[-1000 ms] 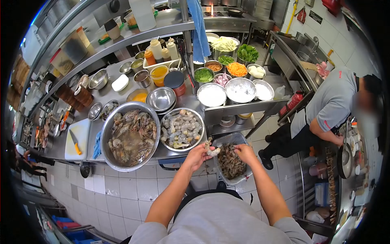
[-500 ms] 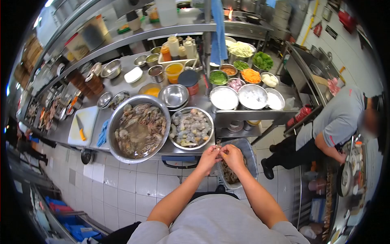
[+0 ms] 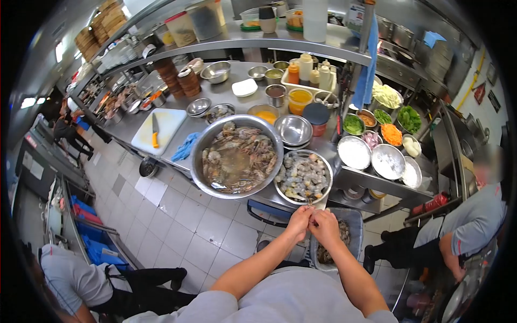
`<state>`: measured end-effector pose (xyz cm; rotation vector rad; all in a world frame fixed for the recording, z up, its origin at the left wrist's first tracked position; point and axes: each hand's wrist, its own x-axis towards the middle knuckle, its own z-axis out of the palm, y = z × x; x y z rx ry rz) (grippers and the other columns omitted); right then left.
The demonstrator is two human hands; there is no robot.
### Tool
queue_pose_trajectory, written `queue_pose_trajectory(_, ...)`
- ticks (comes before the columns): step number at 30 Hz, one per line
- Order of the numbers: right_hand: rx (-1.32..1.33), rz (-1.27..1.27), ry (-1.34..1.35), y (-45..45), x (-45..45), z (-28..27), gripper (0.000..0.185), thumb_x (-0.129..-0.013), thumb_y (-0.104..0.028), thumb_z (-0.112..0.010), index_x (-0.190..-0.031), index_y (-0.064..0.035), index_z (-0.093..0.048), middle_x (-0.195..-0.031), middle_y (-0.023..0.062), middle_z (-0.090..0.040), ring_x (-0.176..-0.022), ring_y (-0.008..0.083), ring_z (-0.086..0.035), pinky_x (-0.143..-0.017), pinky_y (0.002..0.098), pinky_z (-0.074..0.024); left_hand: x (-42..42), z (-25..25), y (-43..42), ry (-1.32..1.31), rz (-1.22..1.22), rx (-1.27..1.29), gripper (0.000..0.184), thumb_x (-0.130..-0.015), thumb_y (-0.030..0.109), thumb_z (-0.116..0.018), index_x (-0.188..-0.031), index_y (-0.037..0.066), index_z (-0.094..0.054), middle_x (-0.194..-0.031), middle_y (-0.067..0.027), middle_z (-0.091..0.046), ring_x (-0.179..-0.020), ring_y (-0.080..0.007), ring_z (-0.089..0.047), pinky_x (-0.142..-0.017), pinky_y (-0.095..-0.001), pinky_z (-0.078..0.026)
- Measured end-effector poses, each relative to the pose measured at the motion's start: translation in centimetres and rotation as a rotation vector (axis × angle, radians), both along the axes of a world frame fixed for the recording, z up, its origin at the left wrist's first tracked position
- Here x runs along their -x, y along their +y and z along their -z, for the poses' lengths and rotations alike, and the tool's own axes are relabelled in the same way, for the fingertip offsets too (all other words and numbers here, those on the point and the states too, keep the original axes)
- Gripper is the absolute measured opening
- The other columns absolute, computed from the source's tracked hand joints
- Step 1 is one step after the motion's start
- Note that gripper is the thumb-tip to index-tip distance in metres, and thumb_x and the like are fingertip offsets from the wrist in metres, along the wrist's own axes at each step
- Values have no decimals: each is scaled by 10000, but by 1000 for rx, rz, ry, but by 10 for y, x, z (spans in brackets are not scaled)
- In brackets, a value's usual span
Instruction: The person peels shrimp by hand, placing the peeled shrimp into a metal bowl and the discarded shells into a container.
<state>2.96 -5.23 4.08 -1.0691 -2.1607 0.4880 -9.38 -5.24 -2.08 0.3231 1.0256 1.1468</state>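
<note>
My left hand (image 3: 300, 222) and my right hand (image 3: 325, 225) meet fingertip to fingertip, both closed on a small shrimp that my fingers mostly hide. They are above the near edge of a grey bin (image 3: 353, 237) that holds shells and shrimp scraps. Just beyond my fingers, a steel bowl (image 3: 278, 189) is full of peeled grey shrimp (image 3: 304, 175). To its left stands a large metal basin (image 3: 198, 175) with unpeeled shrimp (image 3: 242, 141) in cloudy water.
A white cutting board (image 3: 171, 126) bears a knife (image 3: 155, 132) with an orange handle. Beside it lies a blue cloth (image 3: 186, 147). Ingredient bowls (image 3: 354, 153) line the right side. One person (image 3: 463, 226) stands at right, another (image 3: 81, 277) at lower left.
My view has swung left, so the counter appears farther right. A person has come into view at lower left. My hands stay together near the bin.
</note>
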Motion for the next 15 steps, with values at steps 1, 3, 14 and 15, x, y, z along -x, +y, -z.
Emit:
queue_pose_trajectory(1, 68, -57, 6, 0, -4, 3, 127, -722, -124, -750, -768, -62, -649, -768, 90, -630, -807, 290, -626, -716, 413, -485, 4, -18, 0, -57, -38, -7, 220, -1021, 228, -511, -1163, 59, -511, -1045, -87, -666, -891, -163, -640, -728, -288, -539)
queue_pose_trajectory(3, 216, -54, 90, -8, -13, -1, 151, -736, -153, -765, -762, -51, -657, -784, 98, -648, -789, 292, -636, -697, 407, -492, 22, -53, -4, -10, -86, -38, 234, -1023, 229, -508, -1179, 55, -507, -1071, -100, -670, -918, -175, -647, -741, -301, -546)
queue_pose_trajectory(14, 539, 502, -68, -21, -136, 146, 356, -794, -334, -770, -758, 11, -688, -710, 180, -670, -680, 333, -665, -650, 443, -494, 250, -128, 23, 160, -536, -397, 179, -1018, 146, -497, -1170, 56, -524, -1021, -118, -668, -845, -197, -681, -673, -331, -604)
queue_pose_trajectory(15, 556, 507, -124, -21, -135, 141, 386, -841, -344, -728, -790, 36, -684, -695, 165, -681, -675, 284, -683, -658, 431, -515, 271, -132, 34, 169, -559, -420, 177, -1017, 141, -496, -1171, 56, -521, -1021, -117, -666, -841, -197, -681, -664, -331, -608)
